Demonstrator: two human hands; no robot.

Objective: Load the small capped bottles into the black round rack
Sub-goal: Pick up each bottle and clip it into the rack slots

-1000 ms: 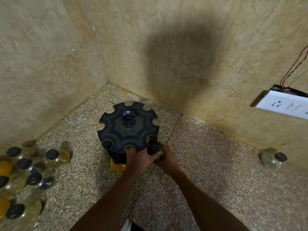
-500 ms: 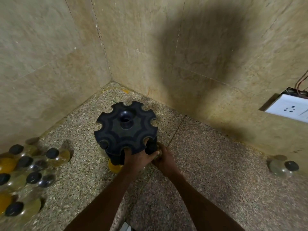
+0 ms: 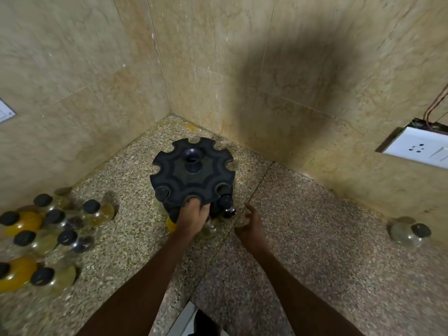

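Left hand (image 3: 192, 217) grips the scalloped matte black plastic round rack (image 3: 192, 170) by its near rim; glossy capped bottles below the fingers are mostly hidden. Right hand (image 3: 251, 224) hovers open, empty.

Rack in the corner, bottles to either side

The rack (image 3: 192, 172) is set on the floor (image 3: 315, 251) near the wall corner. A cluster of bottles (image 3: 48, 238) is gathered well to its left; one lone bottle (image 3: 411, 232) is placed far right, beside the wall.
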